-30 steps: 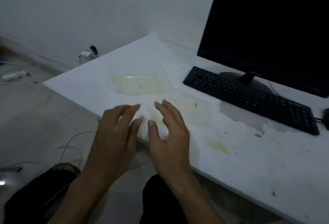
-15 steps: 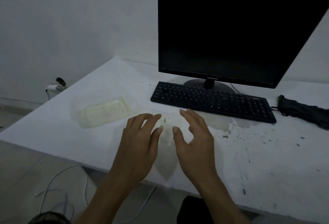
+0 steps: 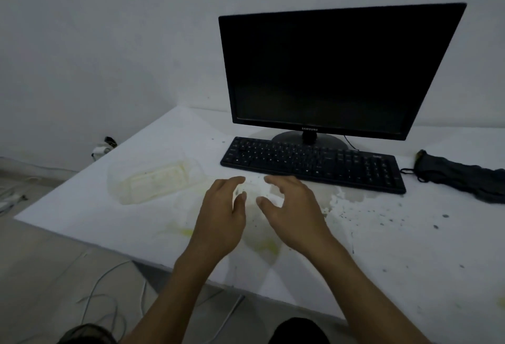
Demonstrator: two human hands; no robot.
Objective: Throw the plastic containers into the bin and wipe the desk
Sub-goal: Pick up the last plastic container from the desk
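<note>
— Looking down from the head camera, what do the hands do?

— Both reach forward over the white desk (image 3: 82, 207). The left hand (image 3: 221, 218) and the right hand (image 3: 293, 215) sit side by side, fingers loosely spread and slightly bent, thumbs turned toward each other. Between and under them lies something clear, apparently a second plastic container (image 3: 252, 193); whether the fingertips touch it I cannot tell, and nothing is plainly gripped.

— And the other container?

— A clear plastic container (image 3: 154, 181) with yellowish residue lies flat on the desk, to the left of the left hand and apart from it, near the desk's left edge.

— What else is on the desk?

— A black keyboard (image 3: 311, 164) just beyond the fingertips, a dark monitor (image 3: 336, 70) behind it, and a dark folded cloth-like thing (image 3: 461, 177) at the far right. Yellow-green smears (image 3: 263, 245) mark the surface below the hands, a wet patch (image 3: 352, 193) spreads in front of the keyboard, and dark specks dot the right side.

— Below the desk?

— Cables (image 3: 103, 289) on the floor.
</note>
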